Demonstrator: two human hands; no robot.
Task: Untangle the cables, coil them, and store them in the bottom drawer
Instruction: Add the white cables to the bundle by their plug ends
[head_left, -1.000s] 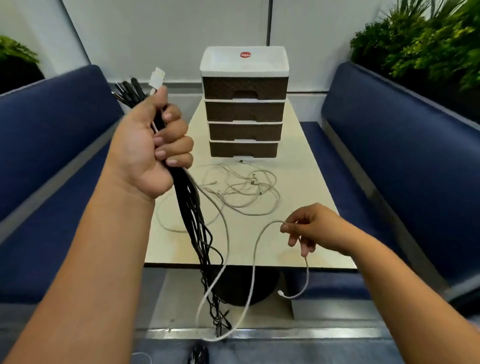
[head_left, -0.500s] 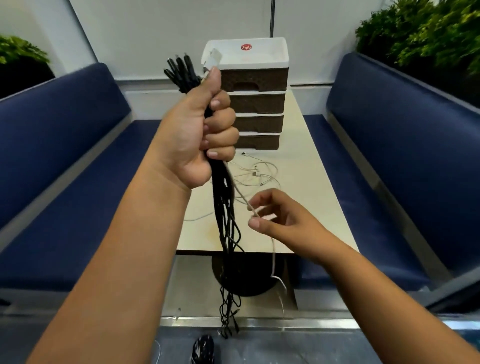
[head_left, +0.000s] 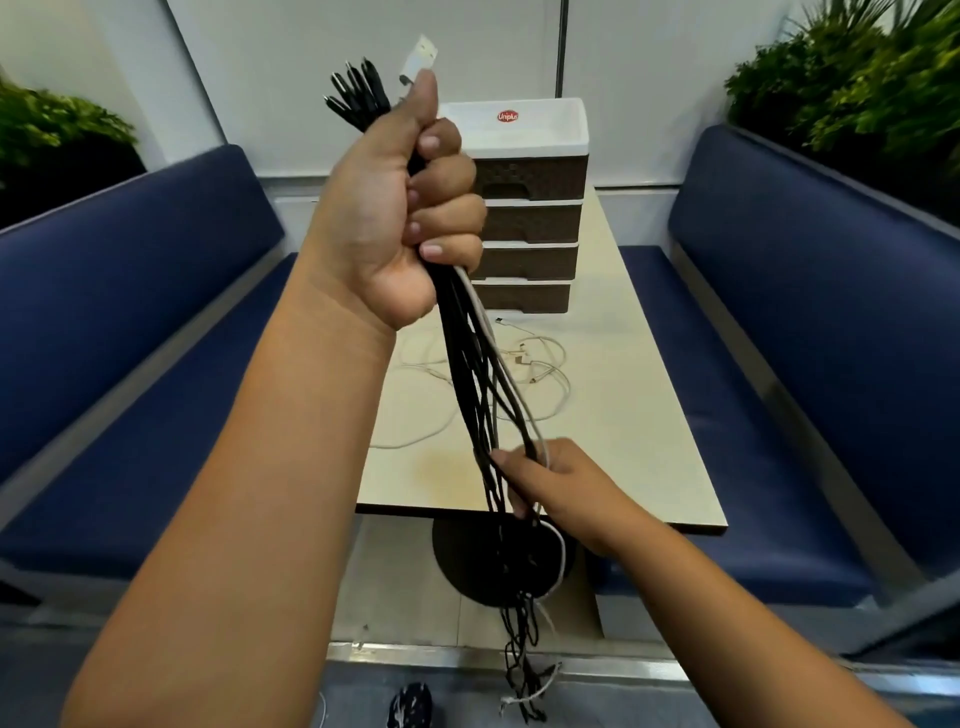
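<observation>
Blocking drawer unit (head_left: 540, 171): left hand (head_left: 400, 208) w/ cable bundle (head_left: 478, 379)

Cable bundle (head_left: 470, 358): mostly black strands, one white strand running through.
White USB plug (head_left: 420, 61) at top of bundle; black plugs (head_left: 357, 93) fanned at its 9 o'clock.
Loose cables (head_left: 540, 364) on table: white.
Table (head_left: 639, 441): cream top, faint yellowish stain near front edge; base black.
Drawer unit (head_left: 535, 218): white lid and frame, brown woven-pattern drawer fronts, red oval logo on lid.
Benches (head_left: 810, 322): navy blue upholstery, grey trim.
Plants (head_left: 857, 83) at 2 o'clock: green.
Wall: white.
</observation>
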